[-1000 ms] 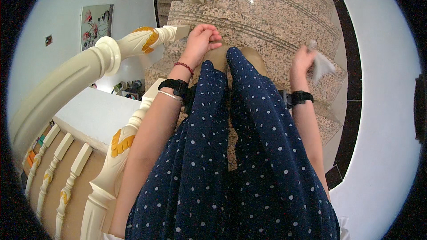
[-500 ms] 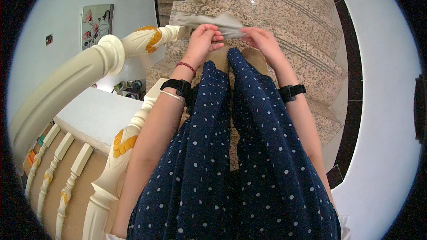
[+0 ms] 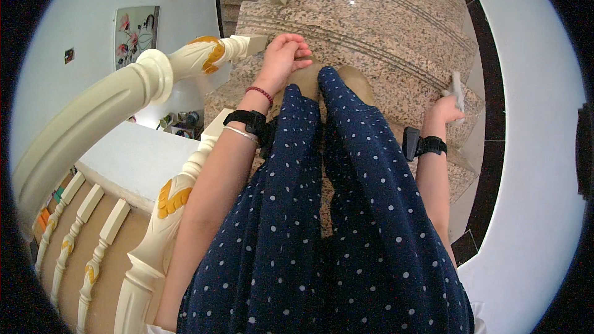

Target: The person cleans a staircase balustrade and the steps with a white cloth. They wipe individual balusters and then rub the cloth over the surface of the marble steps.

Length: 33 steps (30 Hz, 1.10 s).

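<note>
My right hand (image 3: 442, 112) is at the right end of a granite stair step, its fingers closed on a light grey cloth (image 3: 457, 88). Part of that cloth sticks out beyond the fingers, close to the dark-edged wall border. My left hand (image 3: 286, 57) hovers around my knees, near the end of the cream handrail. Its fingers are loosely bent and a little apart, and nothing shows in them.
Speckled granite steps (image 3: 371, 18) with dark grooved lines rise ahead. On the left run a cream handrail (image 3: 93, 120) and carved balusters (image 3: 176, 195) with gold leaves, beside a drop to a lower level. A white wall (image 3: 538, 167) curves along the right.
My right hand has swung from the middle to the right end of the step, taking the cloth along. The cloth has left my left hand's side; that hand has barely moved.
</note>
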Tool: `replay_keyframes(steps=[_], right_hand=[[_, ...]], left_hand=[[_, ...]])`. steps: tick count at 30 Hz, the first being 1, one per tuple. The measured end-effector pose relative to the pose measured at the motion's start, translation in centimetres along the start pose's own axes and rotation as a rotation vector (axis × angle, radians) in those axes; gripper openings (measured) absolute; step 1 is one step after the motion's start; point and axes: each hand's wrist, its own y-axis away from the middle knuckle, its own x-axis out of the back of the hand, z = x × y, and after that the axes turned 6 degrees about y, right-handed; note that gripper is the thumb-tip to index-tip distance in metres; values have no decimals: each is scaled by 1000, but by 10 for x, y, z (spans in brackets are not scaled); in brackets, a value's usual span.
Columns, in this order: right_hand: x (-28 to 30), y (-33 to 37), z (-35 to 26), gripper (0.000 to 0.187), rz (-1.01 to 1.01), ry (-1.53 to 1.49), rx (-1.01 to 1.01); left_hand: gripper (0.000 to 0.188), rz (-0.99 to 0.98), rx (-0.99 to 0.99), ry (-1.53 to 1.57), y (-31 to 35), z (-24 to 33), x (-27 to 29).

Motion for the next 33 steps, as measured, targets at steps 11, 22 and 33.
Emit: replay_keyframes(steps=[11, 22, 33], right_hand=[[-20, 106, -15, 48, -1312, -157, -404], [-28, 135, -47, 48, -1532, 67, -137], [-12, 10, 46, 41, -283, -134, -367]], left_hand=[[13, -2, 1, -9, 1, 0, -1], [13, -20, 2, 20, 1, 1, -2], [11, -33, 22, 16, -4, -2, -15]])
